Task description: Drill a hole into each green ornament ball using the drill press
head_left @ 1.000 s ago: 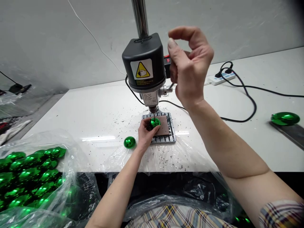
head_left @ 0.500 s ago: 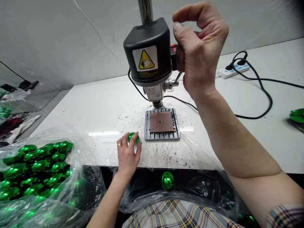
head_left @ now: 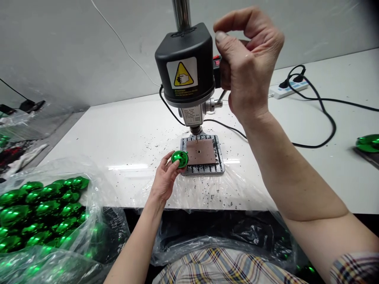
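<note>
A shiny green Christmas ball point(head_left: 179, 158) is in my left hand point(head_left: 166, 175), held between thumb and fingers at the left edge of the drill press base point(head_left: 204, 169). On that base lies a brown square plate point(head_left: 204, 154) with a dark hole in it. The drill bit point(head_left: 197, 138) points down over the plate, apart from the ball. My right hand point(head_left: 251, 63) is raised beside the black drill press head point(head_left: 185, 63), its fingers curled. The metal feed lever point(head_left: 222, 94) runs up behind this hand; the grip itself is hidden.
Several green balls point(head_left: 44, 207) fill a clear plastic bag at the left. Dark shavings lie around the base. Plastic sheeting point(head_left: 195, 189) hangs over the table's front edge. At the right are a power strip point(head_left: 288, 90), a black cable point(head_left: 328, 136) and another green object point(head_left: 368, 142).
My left hand has turned and moved right and away from me, lifting the green ball to the base. Another ball, seen below the table edge before, is gone from view. My right hand is nearly still.
</note>
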Motion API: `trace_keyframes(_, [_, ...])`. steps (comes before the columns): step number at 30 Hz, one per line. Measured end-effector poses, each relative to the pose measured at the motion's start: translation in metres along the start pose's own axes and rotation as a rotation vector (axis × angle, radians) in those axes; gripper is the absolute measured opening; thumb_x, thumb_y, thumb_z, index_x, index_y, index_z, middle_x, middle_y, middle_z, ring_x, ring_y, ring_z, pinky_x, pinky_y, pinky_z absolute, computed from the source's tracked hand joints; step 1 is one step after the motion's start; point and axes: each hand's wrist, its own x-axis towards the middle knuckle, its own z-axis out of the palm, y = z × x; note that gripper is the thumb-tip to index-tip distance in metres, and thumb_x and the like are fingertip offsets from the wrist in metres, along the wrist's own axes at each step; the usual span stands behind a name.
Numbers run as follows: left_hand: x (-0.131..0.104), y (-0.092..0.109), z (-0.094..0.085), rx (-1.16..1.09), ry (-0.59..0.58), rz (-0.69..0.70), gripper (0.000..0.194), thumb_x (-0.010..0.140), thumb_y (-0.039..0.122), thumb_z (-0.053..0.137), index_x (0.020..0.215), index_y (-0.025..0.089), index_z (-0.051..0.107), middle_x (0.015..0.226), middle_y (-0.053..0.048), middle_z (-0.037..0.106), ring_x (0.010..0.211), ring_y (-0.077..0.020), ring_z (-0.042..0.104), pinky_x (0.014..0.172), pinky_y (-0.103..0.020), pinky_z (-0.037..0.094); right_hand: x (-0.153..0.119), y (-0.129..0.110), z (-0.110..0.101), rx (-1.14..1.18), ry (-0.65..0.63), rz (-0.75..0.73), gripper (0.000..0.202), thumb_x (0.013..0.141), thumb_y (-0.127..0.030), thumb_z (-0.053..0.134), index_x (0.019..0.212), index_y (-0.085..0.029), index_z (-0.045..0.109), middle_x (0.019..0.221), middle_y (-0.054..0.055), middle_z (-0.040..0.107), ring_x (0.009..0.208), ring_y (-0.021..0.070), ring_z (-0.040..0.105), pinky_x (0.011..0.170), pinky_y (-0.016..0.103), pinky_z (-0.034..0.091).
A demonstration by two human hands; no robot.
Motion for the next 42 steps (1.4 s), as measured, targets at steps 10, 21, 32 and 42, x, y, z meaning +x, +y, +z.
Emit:
trace_keyframes(10, [0.038, -0.019, 0.014, 0.186, 0.032, 0.134, 0.066, 0.066, 0.035, 0.086, 0.123, 0.017, 0.058, 0.114, -0.011, 0.068, 0.099, -0.0193, 0.066, 0.083, -0.033, 0.054, 0.0, -0.003, -0.001, -0.144, -0.026, 0.012, 0.025, 0.087, 0.008, 0.055, 0.078, -0.014, 0.061, 0.074, -0.003, 0.062, 0.045, 0.0027, 0.044, 0.042, 0.016, 0.04])
trace_keyframes(21, [0.064, -0.029, 0.035, 0.671, -0.035, 0.41, 0.052, 0.07, 0.034, 0.082, 0.117, 0.019, 0.066, 0.098, -0.006, 0.067, 0.075, -0.0138, 0.057, 0.066, -0.027, 0.047, -0.003, 0.001, -0.005, -0.414, -0.108, 0.092, 0.016, 0.099, -0.037, 0.058, 0.092, -0.022, 0.056, 0.097, 0.001, 0.065, 0.065, 0.0109, 0.057, 0.052, 0.023, 0.048])
trace_keyframes(32, [0.069, -0.038, 0.048, 0.59, -0.023, 0.389, 0.055, 0.067, 0.034, 0.086, 0.115, 0.019, 0.064, 0.105, -0.009, 0.069, 0.101, -0.0235, 0.064, 0.09, -0.04, 0.053, -0.01, -0.001, -0.008, -0.395, -0.129, 0.03, 0.007, 0.101, -0.028, 0.056, 0.095, -0.024, 0.056, 0.099, -0.002, 0.064, 0.059, 0.0086, 0.054, 0.05, 0.022, 0.042])
trace_keyframes(42, [0.066, -0.034, 0.051, 0.542, -0.024, 0.371, 0.056, 0.065, 0.033, 0.088, 0.114, 0.018, 0.065, 0.107, -0.009, 0.069, 0.102, -0.0238, 0.064, 0.094, -0.041, 0.052, -0.049, -0.017, -0.009, -0.305, -0.008, -0.131, 0.016, 0.102, -0.033, 0.056, 0.091, -0.023, 0.062, 0.087, -0.003, 0.061, 0.049, 0.0031, 0.044, 0.045, 0.021, 0.035])
